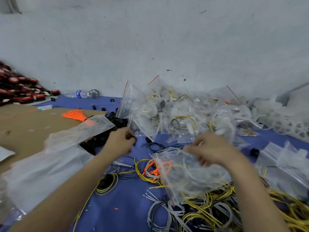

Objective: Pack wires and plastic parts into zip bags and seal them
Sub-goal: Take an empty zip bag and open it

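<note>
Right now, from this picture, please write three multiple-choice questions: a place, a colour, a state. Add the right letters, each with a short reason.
1. Where does the orange wire bundle lie? A on the cardboard; B in a drawer; C on a chair.
2. What colour is the cloth under the loose wires? A green; B blue; C red.
3. What is the right hand doing? A resting open; B gripping scissors; C holding a zip bag.
Answers: 1 A, the bundle rests on the brown sheet. 2 B, blue shows between the wires. 3 C, it pinches the clear bag.
</note>
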Motion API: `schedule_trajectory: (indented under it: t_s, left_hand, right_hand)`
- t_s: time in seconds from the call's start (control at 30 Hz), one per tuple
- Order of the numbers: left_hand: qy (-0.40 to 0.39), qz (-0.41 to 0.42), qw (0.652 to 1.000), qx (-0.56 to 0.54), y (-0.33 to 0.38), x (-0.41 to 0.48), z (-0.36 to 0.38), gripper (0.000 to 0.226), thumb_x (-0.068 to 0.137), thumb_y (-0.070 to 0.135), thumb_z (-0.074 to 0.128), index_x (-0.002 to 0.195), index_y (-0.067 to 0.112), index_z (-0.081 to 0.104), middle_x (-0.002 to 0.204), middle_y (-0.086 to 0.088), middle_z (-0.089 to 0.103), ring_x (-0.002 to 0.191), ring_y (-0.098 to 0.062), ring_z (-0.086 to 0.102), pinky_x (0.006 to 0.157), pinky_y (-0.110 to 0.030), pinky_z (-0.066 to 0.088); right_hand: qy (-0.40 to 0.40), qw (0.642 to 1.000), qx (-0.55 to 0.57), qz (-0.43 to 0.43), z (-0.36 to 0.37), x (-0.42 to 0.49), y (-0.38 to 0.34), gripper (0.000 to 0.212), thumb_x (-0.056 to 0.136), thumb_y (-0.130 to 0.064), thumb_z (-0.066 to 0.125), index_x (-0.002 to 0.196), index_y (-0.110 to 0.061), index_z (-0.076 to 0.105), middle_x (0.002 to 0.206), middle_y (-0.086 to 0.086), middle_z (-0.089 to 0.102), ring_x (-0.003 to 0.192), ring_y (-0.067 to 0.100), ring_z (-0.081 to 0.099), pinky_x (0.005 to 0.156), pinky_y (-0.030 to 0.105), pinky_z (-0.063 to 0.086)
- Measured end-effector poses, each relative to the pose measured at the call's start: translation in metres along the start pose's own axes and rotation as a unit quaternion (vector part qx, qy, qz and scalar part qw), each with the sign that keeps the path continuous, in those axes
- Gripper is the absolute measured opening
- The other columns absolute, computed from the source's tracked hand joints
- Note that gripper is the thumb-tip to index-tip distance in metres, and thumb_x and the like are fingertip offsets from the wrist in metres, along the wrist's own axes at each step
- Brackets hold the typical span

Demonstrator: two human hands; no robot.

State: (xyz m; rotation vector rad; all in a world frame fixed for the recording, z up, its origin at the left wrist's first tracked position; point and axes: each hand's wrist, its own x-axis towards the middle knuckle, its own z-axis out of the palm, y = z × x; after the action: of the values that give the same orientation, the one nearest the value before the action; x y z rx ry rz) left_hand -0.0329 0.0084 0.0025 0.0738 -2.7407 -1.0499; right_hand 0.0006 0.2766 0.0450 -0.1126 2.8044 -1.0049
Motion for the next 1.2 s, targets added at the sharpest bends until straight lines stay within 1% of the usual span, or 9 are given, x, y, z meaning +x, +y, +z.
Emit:
schedule_trajectory:
  t_s: [0.07,0.13,0.23,0.43,0.53,0.63,0.8,1.0,1.2]
  left_hand:
    - [-0.058,-0.052,0.987,-0.137,0.018,-0.024,0.024,0.019,0.085,0.0,0.054,0.072,0.012,0.06,0.061,-0.005,0.069,0.049,-0.02,0.066,0.053,-0.03,0.056]
    - [-0.06,-0.082,0.977,-0.189,0.026,-0.047,0.053,0.019,0.083,0.001,0.056,0.071,0.013,0.063,0.069,-0.011,0.071,0.064,-0.029,0.07,0.067,-0.042,0.059]
    - [0.017,-0.069,0.982,-0.177,0.026,-0.073,0.084,0.024,0.079,0.003,0.06,0.067,0.023,0.063,0.073,-0.002,0.071,0.076,-0.023,0.067,0.075,-0.04,0.054]
    - [0.112,-0.056,0.948,-0.291,0.023,-0.094,0.105,0.034,0.076,-0.01,0.053,0.075,0.021,0.065,0.071,0.005,0.069,0.073,-0.02,0.065,0.073,-0.047,0.054]
    - [0.132,-0.061,0.944,-0.296,0.02,-0.093,0.106,0.031,0.079,-0.006,0.053,0.08,0.023,0.066,0.075,0.005,0.069,0.077,-0.019,0.065,0.077,-0.048,0.054]
    - [0.127,-0.059,0.935,-0.325,0.019,-0.093,0.107,0.034,0.08,-0.011,0.048,0.085,0.018,0.065,0.081,0.0,0.07,0.083,-0.024,0.066,0.08,-0.05,0.054]
    - [0.133,-0.034,0.918,-0.371,0.023,-0.094,0.104,0.035,0.083,-0.017,0.045,0.085,0.012,0.064,0.081,-0.003,0.069,0.077,-0.018,0.067,0.072,-0.035,0.055]
    - [0.066,-0.009,0.908,-0.414,0.033,-0.096,0.1,0.035,0.085,-0.02,0.046,0.083,0.009,0.064,0.072,0.008,0.068,0.067,-0.004,0.061,0.061,-0.019,0.051]
    - [0.075,-0.054,0.891,-0.445,0.028,-0.093,0.1,0.028,0.088,-0.014,0.049,0.081,0.006,0.067,0.068,0.001,0.067,0.061,-0.009,0.059,0.057,-0.022,0.051]
  right_hand:
    - [-0.137,0.988,-0.077,-0.006,0.033,-0.004,-0.017,0.037,0.078,-0.042,0.072,0.076,-0.007,0.059,0.065,0.007,0.065,0.049,0.016,0.061,0.051,0.027,0.052]
    - [-0.177,0.967,-0.184,-0.022,0.061,-0.001,-0.023,0.031,0.077,-0.039,0.072,0.084,-0.011,0.06,0.077,0.006,0.066,0.064,0.019,0.064,0.058,0.027,0.05]
    - [-0.137,0.948,-0.279,-0.064,0.08,0.008,-0.023,0.017,0.084,-0.02,0.061,0.1,-0.013,0.059,0.107,0.013,0.065,0.096,0.028,0.064,0.069,0.028,0.044]
    - [-0.126,0.948,-0.282,-0.08,0.087,0.014,-0.018,0.032,0.083,-0.019,0.06,0.115,-0.015,0.056,0.111,0.013,0.063,0.102,0.029,0.062,0.077,0.031,0.049]
    - [-0.155,0.957,-0.234,-0.071,0.084,0.018,-0.012,0.007,0.081,-0.006,0.052,0.082,-0.01,0.057,0.076,0.01,0.061,0.069,0.026,0.061,0.055,0.026,0.047]
    - [-0.163,0.976,-0.135,-0.054,0.08,0.024,-0.006,0.018,0.079,-0.011,0.055,0.061,-0.013,0.055,0.054,0.004,0.054,0.044,0.015,0.051,0.048,0.024,0.043]
    - [-0.117,0.989,0.083,-0.043,0.071,0.029,-0.005,0.021,0.078,-0.011,0.055,0.057,-0.01,0.06,0.052,0.011,0.058,0.041,0.018,0.046,0.041,0.021,0.037]
    - [-0.142,0.98,0.134,-0.046,0.065,0.029,-0.002,0.026,0.076,-0.008,0.054,0.052,-0.013,0.061,0.049,0.006,0.059,0.041,0.015,0.05,0.044,0.02,0.041]
    - [-0.099,0.973,0.198,-0.065,0.054,0.027,-0.003,0.03,0.079,-0.004,0.052,0.05,-0.01,0.054,0.042,0.0,0.051,0.04,0.012,0.042,0.04,0.018,0.033]
